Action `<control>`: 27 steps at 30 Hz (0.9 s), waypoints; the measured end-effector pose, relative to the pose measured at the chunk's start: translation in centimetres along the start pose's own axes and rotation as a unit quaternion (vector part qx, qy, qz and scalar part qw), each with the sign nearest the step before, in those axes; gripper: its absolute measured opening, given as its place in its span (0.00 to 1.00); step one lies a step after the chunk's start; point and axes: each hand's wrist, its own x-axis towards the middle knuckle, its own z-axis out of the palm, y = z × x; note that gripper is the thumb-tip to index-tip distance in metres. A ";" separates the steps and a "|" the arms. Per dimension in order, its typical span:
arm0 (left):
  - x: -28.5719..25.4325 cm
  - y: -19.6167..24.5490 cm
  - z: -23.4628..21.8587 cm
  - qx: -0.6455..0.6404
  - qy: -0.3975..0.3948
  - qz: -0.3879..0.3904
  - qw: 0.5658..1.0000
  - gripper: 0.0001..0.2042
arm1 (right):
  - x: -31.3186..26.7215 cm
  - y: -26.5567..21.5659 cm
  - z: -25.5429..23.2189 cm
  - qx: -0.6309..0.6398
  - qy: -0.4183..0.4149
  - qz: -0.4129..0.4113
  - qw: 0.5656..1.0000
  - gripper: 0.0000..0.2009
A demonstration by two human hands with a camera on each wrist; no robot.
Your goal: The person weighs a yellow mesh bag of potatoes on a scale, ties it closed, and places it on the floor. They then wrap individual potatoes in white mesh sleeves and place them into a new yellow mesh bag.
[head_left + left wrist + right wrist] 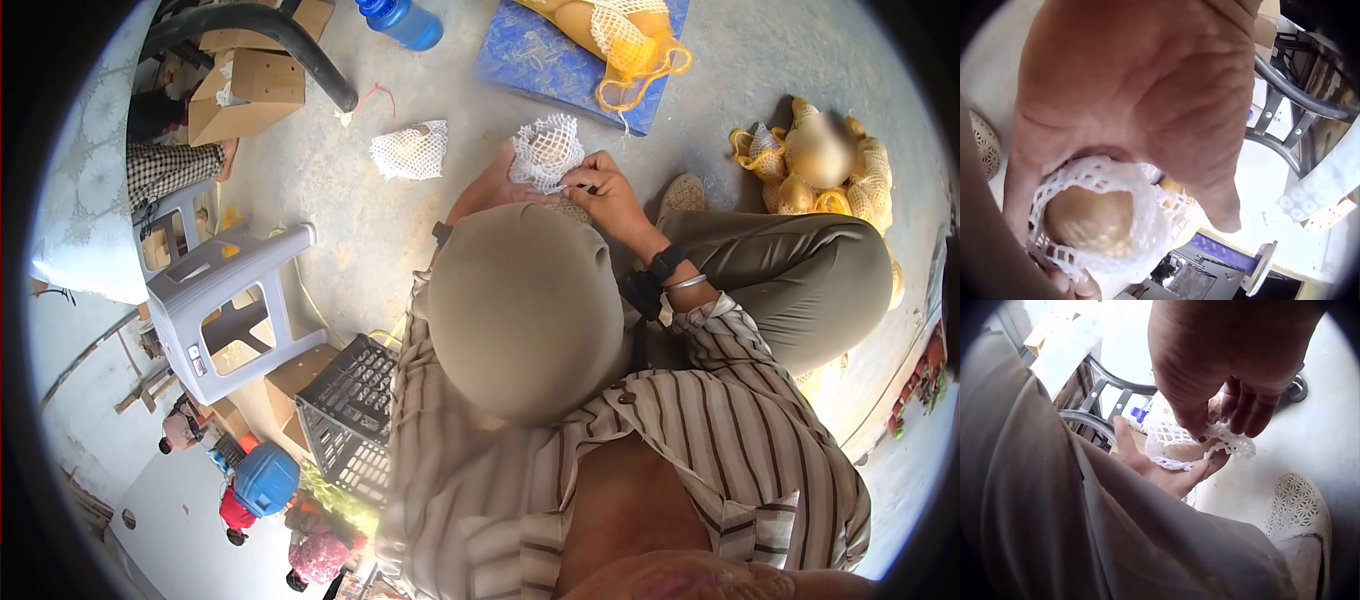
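Observation:
A round, pale yellow-brown fruit (1090, 219) sits in a white foam net sleeve (546, 152), its surface showing through the sleeve's open end. My left hand (488, 186) cups the fruit from below and the side, thumb standing away from it in the right wrist view. With thumb and fingertips, my right hand (612, 205) pinches the rim of the sleeve. Another white foam net (408, 150) with something pale inside lies on the floor to the left of the hands.
Ahead, a blue board (520, 60) bears a yellow net bag (632, 62) of fruit. More bagged fruit (870, 180) stands to the right. A blue bottle (405, 22), cardboard box (250, 95), grey stool (230, 260) and black crate (350, 400) are around the left side.

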 end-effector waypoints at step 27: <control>-0.5 1.3 1.2 0.242 0.070 -0.027 0.967 0.27 | 0.8 -1.6 -1.9 0.282 0.041 0.208 0.936 0.30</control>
